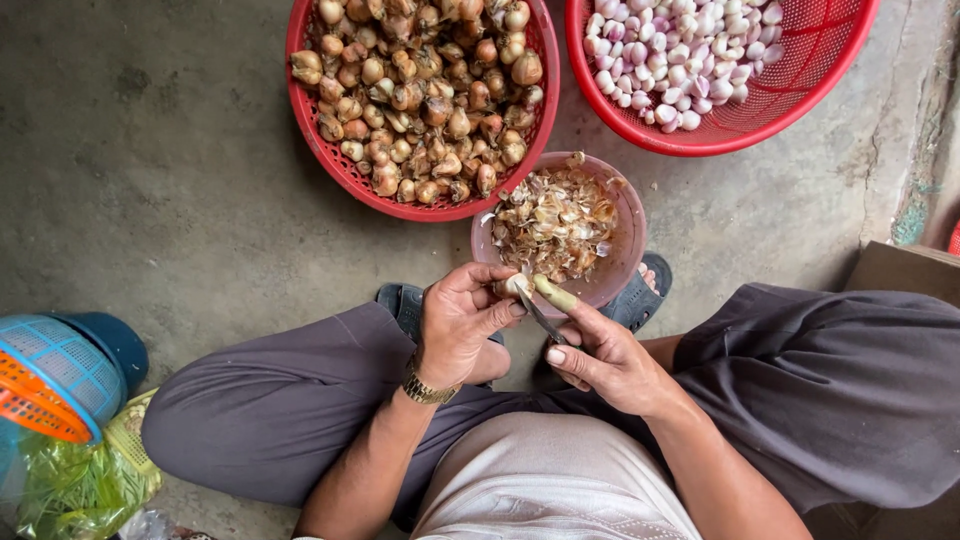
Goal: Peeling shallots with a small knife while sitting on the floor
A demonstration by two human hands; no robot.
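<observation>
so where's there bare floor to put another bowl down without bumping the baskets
The widest bare concrete floor lies left of the basket of unpeeled shallots, above the knee. A smaller patch sits right of the pink peel bowl, below the basket of peeled shallots. Around both hands it is crowded.

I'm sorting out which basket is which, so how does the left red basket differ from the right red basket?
The left red basket holds shallots still in brown papery skins; the right red basket holds peeled shallots, pale pink and white. The left one is heaped nearly across, while the right one shows bare mesh on one side. The left one touches the pink bowl of skins; the right one stands apart. Both are round red plastic mesh on the concrete floor.
</observation>
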